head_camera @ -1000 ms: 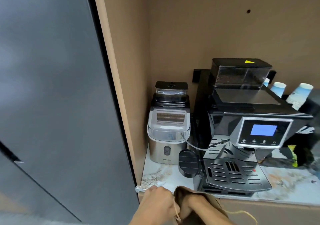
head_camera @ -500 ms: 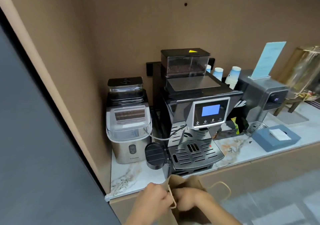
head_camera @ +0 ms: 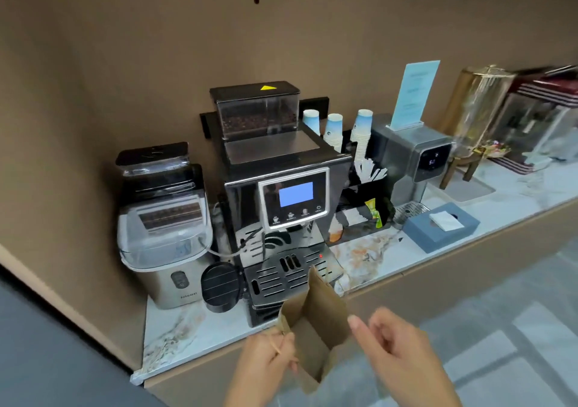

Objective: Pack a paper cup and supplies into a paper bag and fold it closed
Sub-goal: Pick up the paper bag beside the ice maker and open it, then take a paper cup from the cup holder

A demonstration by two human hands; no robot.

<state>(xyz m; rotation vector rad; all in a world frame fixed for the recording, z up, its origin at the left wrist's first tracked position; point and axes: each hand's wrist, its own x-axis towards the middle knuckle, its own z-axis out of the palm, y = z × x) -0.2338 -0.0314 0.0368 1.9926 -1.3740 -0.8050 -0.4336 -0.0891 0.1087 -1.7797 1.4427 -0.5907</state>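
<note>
The paper bag [head_camera: 316,322] hangs open-mouthed just off the counter's front edge [head_camera: 438,259], its long axis roughly upright. The left hand [head_camera: 266,366] is closed on the bag's near rim and string handle; the right hand [head_camera: 397,353] is loose and empty, just beside the bag. The stacked paper cups [head_camera: 359,134] stand far back and to the right, behind the coffee machine [head_camera: 281,187], so the right hand looks better placed to fetch one.

A single head-worn wide-angle view looks forward and down, tilted, from close in front of the marble-patterned white counter [head_camera: 175,338]. The black coffee machine with a blue screen [head_camera: 281,200] fills the centre, and the brown back wall [head_camera: 125,47] the upper frame. Both hands enter at the bottom edge.
</note>
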